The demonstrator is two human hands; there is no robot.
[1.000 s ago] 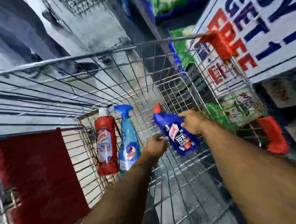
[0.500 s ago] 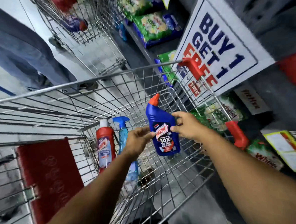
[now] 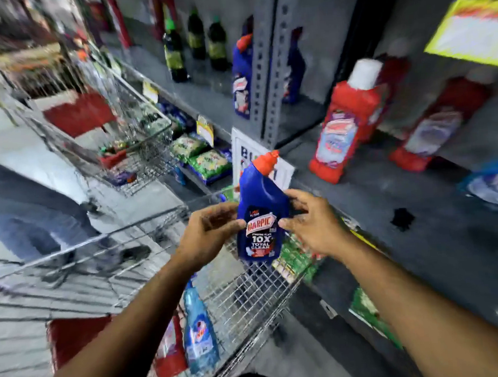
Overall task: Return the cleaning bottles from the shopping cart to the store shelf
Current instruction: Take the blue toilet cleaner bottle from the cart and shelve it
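A blue Harpic bottle [image 3: 261, 211] with an orange cap is upright in the air above the cart's far corner. My left hand [image 3: 208, 234] grips its left side and my right hand [image 3: 311, 225] grips its right side. Below, inside the wire shopping cart [image 3: 248, 299], a light blue spray bottle [image 3: 199, 334] and a red bottle [image 3: 170, 350] lean against the cart's wall. The grey store shelf [image 3: 402, 184] lies to the right of the held bottle, with red cleaning bottles [image 3: 345, 121] standing on it.
A second blue Harpic bottle [image 3: 242, 75] and dark green bottles [image 3: 173, 50] stand farther along the shelf, past a grey upright post [image 3: 269, 61]. Another wire cart [image 3: 128, 143] stands ahead in the aisle. Green packets [image 3: 208, 161] fill the lower shelf. A yellow sign [image 3: 476, 23] hangs at upper right.
Both hands have lifted the blue Harpic bottle out of the cart, up toward the shelf. My view has swung up and right, from the cart to the shelf.
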